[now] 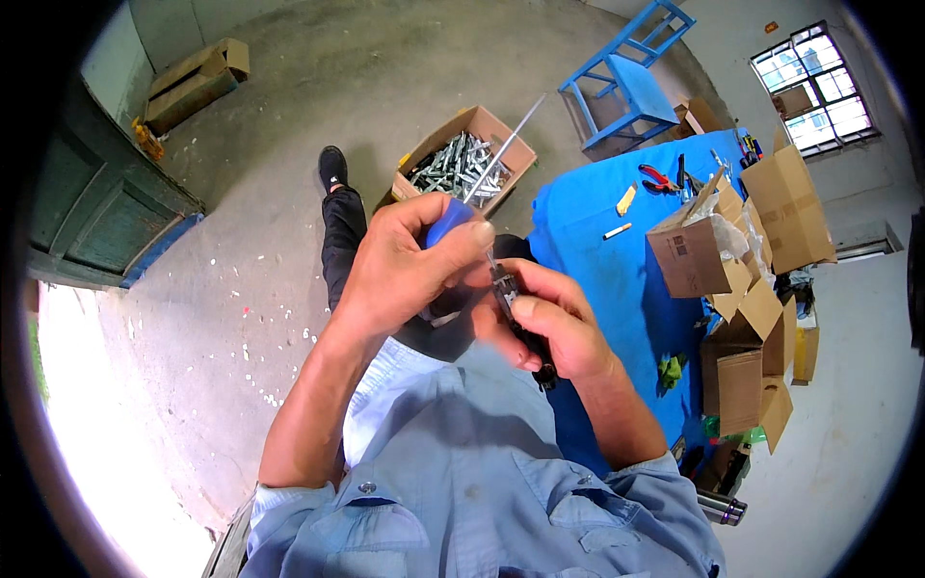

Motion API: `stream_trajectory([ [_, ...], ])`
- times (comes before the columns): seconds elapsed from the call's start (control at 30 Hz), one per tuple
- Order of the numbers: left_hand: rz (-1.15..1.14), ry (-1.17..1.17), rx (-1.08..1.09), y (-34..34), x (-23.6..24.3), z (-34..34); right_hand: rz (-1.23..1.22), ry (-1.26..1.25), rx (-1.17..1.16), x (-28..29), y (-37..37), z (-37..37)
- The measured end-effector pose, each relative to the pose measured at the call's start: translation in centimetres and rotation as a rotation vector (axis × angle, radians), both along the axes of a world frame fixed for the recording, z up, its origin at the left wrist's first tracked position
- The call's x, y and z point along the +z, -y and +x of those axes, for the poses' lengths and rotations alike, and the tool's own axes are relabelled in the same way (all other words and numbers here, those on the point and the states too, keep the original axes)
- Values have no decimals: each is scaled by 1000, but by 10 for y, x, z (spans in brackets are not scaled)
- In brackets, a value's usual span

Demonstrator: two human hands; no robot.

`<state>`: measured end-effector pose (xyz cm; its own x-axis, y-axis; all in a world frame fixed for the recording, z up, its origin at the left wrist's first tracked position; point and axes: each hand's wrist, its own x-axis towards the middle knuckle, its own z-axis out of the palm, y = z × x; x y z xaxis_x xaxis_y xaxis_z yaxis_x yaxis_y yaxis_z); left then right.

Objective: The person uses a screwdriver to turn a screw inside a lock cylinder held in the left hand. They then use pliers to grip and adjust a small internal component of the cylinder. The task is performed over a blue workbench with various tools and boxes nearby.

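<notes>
My left hand (395,265) is closed around the blue handle of a tool (449,222), partly blurred. A long thin metal shaft runs from it up and away over the carton. Below these fingers, a thin tip meets the upper end of a dark, narrow metal part (511,297). That part lies gripped between the thumb and fingers of my right hand (567,332), tilted with its lower end toward me. Both hands are close together in front of my chest. What the left fingertips cover cannot be made out.
Beyond my hands, an open carton (520,159) on the floor holds many silver metal parts (453,166). At right, a blue-covered table (597,236) bears red-handled pliers (660,180), a marker-like stick (617,231) and open cardboard boxes (684,258). A blue chair (641,89) stands behind.
</notes>
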<state>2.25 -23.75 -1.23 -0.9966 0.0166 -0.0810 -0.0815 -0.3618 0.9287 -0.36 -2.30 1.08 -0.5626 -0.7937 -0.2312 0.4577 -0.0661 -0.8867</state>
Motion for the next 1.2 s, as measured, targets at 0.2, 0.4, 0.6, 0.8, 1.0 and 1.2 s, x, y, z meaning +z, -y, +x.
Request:
stream_trajectory([
  [0.2, 170, 65, 63, -5, -15, -1, 138, -150, -23, 4, 2, 19],
  [0.4, 240, 75, 0, -12, -23, 0, 146, -208, -45, 10, 0, 26],
  [0.6, 309, 144, -47, -21, -30, -1, 107, -111, -52, 6, -3, 26],
  [0.8, 312, 146, -62, -23, -34, -2, 114, -167, -65, 4, -2, 29],
  [1.0, 348, 164, -64, -25, -32, -5, 136, -230, -83, -2, -3, 34],
  [1.2, 254, 155, -8, -22, -27, -1, 111, -160, -89, -5, -3, 29],
])
